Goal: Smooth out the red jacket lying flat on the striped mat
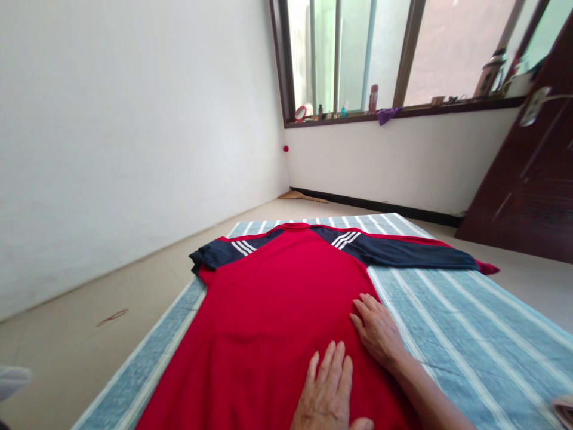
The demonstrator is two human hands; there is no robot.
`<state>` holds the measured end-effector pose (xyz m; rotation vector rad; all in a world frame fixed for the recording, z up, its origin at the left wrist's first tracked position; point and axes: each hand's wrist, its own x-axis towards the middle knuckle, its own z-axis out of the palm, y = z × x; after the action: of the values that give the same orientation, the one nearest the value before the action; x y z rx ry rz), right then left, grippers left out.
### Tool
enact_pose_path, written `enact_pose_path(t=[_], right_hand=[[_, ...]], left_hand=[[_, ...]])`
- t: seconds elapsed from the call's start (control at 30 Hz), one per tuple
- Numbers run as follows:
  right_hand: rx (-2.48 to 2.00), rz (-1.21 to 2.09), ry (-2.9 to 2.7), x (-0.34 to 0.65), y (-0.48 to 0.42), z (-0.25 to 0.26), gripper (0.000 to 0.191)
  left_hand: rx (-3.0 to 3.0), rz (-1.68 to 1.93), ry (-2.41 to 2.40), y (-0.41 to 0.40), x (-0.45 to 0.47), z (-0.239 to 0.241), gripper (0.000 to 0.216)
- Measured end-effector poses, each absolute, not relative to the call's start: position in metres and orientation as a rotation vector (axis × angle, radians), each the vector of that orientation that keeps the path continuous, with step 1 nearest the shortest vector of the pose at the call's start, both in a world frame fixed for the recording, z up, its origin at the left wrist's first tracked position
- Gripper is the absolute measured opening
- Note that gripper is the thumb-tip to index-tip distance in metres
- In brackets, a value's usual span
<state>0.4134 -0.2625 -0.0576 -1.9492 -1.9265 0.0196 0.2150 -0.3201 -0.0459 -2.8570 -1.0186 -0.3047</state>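
Shirt: our red shirt (277, 310) with navy sleeves lies spread flat on the striped blue mat (470, 334) on the floor, collar away from us.
Left hand: our left hand (329, 391) rests palm down on the shirt's lower part, fingers spread, holding nothing.
Right hand: our right hand (378, 331) lies flat and wide near the shirt's right edge, just beside the left.
Sleeves: 2, stretched sideways, each bearing 3 white stripes.

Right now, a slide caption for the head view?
Both hands, left and right, lie flat on a red navy-sleeved shirt spread over striped blue cloth.
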Motion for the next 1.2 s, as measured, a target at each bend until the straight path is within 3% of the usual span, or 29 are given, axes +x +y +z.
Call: enact_pose_path(t=[1.2], right_hand=[[-1.955, 0.041, -1.927, 0.4138, -0.2617, -0.0582, 0.036]], left_hand=[[-2.869, -0.288, -1.041, -0.3205, 0.2161, -0.0435, 0.064]])
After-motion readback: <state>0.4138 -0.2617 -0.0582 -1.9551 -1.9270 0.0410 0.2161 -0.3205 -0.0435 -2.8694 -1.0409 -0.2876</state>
